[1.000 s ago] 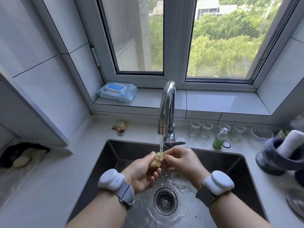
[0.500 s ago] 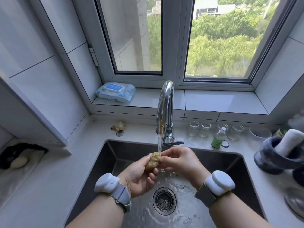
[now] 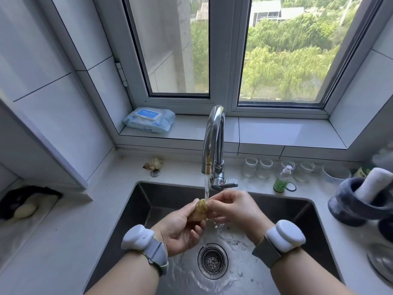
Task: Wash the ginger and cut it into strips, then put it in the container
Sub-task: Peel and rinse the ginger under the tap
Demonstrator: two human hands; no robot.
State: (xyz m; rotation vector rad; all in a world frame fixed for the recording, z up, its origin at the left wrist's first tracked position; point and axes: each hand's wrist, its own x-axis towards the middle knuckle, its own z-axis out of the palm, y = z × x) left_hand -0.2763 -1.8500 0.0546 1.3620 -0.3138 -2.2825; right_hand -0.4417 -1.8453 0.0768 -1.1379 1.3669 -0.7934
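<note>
Over the dark steel sink [image 3: 119, 241], under the running stream from the chrome tap [image 3: 213, 143], both hands meet around one knobbly piece of ginger [image 3: 201, 210]. Left hand [image 3: 180, 228] is curled palm-up beneath it, fingers closed against its lower side; right hand [image 3: 236, 207] comes in from the other side and pinches its upper end between thumb and fingertips. Water falls onto the ginger just where the two hands touch, and spreads over the sink floor around the round drain strainer [image 3: 212, 260]. Each wrist carries a white device on a strap. On the bench [image 3: 53, 241] behind the sink's left corner lies another small pale lump, too blurred to name, with a small round disc just beside it. Right of the tap stand a row of empty glass jars [image 3: 264, 168] and a small green bottle [image 3: 280, 182], and further right a dark mortar [image 3: 350, 209] holds a white pestle [image 3: 371, 185]. A pack of wet wipes [image 3: 148, 120] sits on the window sill.
</note>
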